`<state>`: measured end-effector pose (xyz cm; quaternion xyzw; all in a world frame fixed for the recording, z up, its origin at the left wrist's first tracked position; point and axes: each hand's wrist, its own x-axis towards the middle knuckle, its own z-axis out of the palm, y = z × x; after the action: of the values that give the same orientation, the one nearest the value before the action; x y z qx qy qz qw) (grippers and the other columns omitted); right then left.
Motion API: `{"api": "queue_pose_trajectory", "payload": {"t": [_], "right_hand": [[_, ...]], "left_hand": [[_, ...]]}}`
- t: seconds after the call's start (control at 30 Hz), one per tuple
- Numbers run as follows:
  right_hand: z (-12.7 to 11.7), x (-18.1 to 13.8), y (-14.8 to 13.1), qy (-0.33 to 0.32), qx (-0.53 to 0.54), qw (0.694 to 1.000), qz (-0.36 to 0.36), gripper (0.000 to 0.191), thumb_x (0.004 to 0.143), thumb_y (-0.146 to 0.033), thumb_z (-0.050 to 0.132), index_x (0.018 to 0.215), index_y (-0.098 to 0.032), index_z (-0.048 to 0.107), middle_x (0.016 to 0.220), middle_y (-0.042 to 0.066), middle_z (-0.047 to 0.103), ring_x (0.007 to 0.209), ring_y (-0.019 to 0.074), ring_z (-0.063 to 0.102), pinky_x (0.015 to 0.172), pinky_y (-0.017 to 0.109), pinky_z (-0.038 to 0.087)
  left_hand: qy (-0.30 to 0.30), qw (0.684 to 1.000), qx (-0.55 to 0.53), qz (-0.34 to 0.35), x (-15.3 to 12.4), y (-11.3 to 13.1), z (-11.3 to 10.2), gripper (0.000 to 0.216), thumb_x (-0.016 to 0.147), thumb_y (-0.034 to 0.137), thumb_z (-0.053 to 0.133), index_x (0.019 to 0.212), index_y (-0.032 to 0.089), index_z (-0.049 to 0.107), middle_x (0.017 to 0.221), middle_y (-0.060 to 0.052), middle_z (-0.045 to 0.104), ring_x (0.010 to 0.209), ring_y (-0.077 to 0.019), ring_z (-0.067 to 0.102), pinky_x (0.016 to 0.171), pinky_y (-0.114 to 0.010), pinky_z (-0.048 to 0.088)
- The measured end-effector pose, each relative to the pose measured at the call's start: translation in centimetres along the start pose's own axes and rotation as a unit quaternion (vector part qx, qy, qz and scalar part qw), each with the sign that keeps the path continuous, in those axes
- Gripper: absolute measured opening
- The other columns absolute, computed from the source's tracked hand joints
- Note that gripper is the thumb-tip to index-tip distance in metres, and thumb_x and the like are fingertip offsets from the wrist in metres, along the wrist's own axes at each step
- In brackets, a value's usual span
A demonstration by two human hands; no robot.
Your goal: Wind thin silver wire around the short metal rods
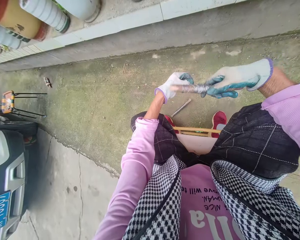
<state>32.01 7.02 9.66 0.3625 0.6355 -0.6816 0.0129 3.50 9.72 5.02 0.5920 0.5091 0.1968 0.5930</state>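
Observation:
Both my hands wear white gloves with teal-coated fingers. My left hand point(174, 86) is closed round one end of a short threaded metal rod point(193, 88). The fingers of my right hand point(236, 81) pinch the rod's other end. The rod lies level between the two hands, above the mossy concrete ground point(102, 100). A second, thinner metal rod point(181, 107) lies on the ground just below them. My red shoes point(219, 119) and a pale wooden frame point(193, 130) show between my knees.
A car's front bumper point(7, 173) with a blue plate fills the lower left. A small orange-topped rack with dark metal legs point(10, 101) lies by it. Large cylinders point(27, 20) rest beyond a concrete curb point(140, 20) at the top left.

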Motion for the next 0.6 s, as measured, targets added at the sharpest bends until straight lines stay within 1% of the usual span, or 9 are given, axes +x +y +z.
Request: {"api": "queue_pose_trajectory", "payload": {"t": [0.03, 0.1, 0.2, 0.27, 0.33, 0.4, 0.47, 0.53, 0.6], "right_hand": [[0.2, 0.4, 0.4, -0.021, -0.043, 0.998, 0.040, 0.046, 0.113, -0.065, 0.095, 0.110, -0.022, 0.081, 0.076, -0.004, 0.066, 0.057, 0.0118, 0.054, 0.051, 0.026, 0.044], [0.4, 1.3, 1.0, -0.011, -0.140, 0.979, 0.148, 0.036, 0.120, -0.052, 0.088, 0.105, -0.020, 0.081, 0.072, -0.004, 0.063, 0.058, 0.0126, 0.053, 0.057, 0.028, 0.044], [0.3, 2.6, 1.1, 0.056, -0.313, 0.905, 0.282, 0.031, 0.121, -0.040, 0.084, 0.101, -0.016, 0.084, 0.076, 0.004, 0.072, 0.068, 0.0186, 0.065, 0.072, 0.037, 0.050], [-0.3, 3.1, 0.4, 0.108, -0.392, 0.860, 0.308, 0.031, 0.120, -0.040, 0.084, 0.105, -0.013, 0.087, 0.093, 0.014, 0.085, 0.087, 0.0264, 0.079, 0.086, 0.043, 0.055], [-1.2, 3.1, -0.5, 0.171, -0.406, 0.846, 0.299, 0.035, 0.123, -0.043, 0.080, 0.118, -0.010, 0.089, 0.115, 0.023, 0.091, 0.108, 0.0339, 0.085, 0.099, 0.049, 0.059], [-1.9, 2.7, -1.5, 0.238, -0.391, 0.845, 0.276, 0.043, 0.126, -0.049, 0.075, 0.131, -0.008, 0.089, 0.126, 0.027, 0.090, 0.116, 0.0373, 0.084, 0.104, 0.052, 0.061], [-2.1, 2.1, -2.3, 0.304, -0.319, 0.863, 0.248, 0.044, 0.128, -0.053, 0.074, 0.135, -0.011, 0.088, 0.121, 0.023, 0.089, 0.105, 0.0323, 0.081, 0.099, 0.049, 0.064], [-1.8, 1.4, -2.8, 0.368, -0.161, 0.898, 0.178, 0.035, 0.125, -0.051, 0.081, 0.128, -0.017, 0.086, 0.105, 0.013, 0.083, 0.086, 0.0228, 0.071, 0.085, 0.041, 0.062], [-1.3, 0.7, -2.9, 0.401, 0.014, 0.913, 0.072, 0.026, 0.119, -0.046, 0.091, 0.119, -0.021, 0.084, 0.091, 0.004, 0.071, 0.074, 0.0172, 0.058, 0.072, 0.035, 0.055]], "left_hand": [[-0.001, 1.000, 0.014, -0.004, -0.2, 0.1, -0.1, 0.023, 0.090, 0.009, 0.081, 0.072, 0.023, 0.078, 0.074, -0.004, 0.077, 0.077, -0.0201, 0.069, 0.080, -0.037, 0.057], [-0.005, 0.999, 0.045, -0.028, -0.7, 0.4, 0.0, 0.033, 0.095, 0.002, 0.077, 0.071, 0.023, 0.075, 0.067, 0.001, 0.069, 0.069, -0.0150, 0.058, 0.074, -0.034, 0.051], [-0.009, 0.996, 0.068, -0.051, -1.3, 0.6, 0.7, 0.032, 0.100, -0.001, 0.076, 0.077, 0.020, 0.075, 0.067, 0.004, 0.066, 0.065, -0.0109, 0.055, 0.068, -0.030, 0.048], [-0.008, 0.997, 0.053, -0.056, -1.3, 0.5, 1.2, 0.023, 0.101, 0.002, 0.081, 0.085, 0.018, 0.078, 0.068, 0.004, 0.067, 0.064, -0.0100, 0.058, 0.068, -0.027, 0.051], [-0.010, 0.998, 0.024, -0.057, -1.1, 0.4, 1.5, 0.011, 0.102, 0.008, 0.085, 0.096, 0.016, 0.082, 0.069, 0.005, 0.068, 0.064, -0.0095, 0.062, 0.070, -0.024, 0.055], [-0.018, 0.998, -0.012, -0.054, -0.6, 0.3, 1.6, 0.002, 0.106, 0.013, 0.086, 0.106, 0.014, 0.084, 0.071, 0.004, 0.071, 0.065, -0.0098, 0.067, 0.074, -0.023, 0.059], [-0.028, 0.998, -0.045, -0.044, -0.1, 0.3, 1.5, 0.003, 0.109, 0.016, 0.084, 0.112, 0.013, 0.085, 0.076, 0.002, 0.076, 0.069, -0.0106, 0.072, 0.079, -0.024, 0.063], [-0.036, 0.996, -0.075, -0.031, 0.4, 0.2, 1.5, 0.003, 0.111, 0.014, 0.081, 0.110, 0.014, 0.084, 0.082, -0.001, 0.081, 0.073, -0.0117, 0.075, 0.085, -0.027, 0.066], [-0.040, 0.994, -0.099, -0.018, 0.7, -0.1, 1.4, 0.012, 0.111, 0.010, 0.078, 0.102, 0.016, 0.083, 0.087, -0.005, 0.083, 0.078, -0.0136, 0.076, 0.089, -0.030, 0.067]]}}
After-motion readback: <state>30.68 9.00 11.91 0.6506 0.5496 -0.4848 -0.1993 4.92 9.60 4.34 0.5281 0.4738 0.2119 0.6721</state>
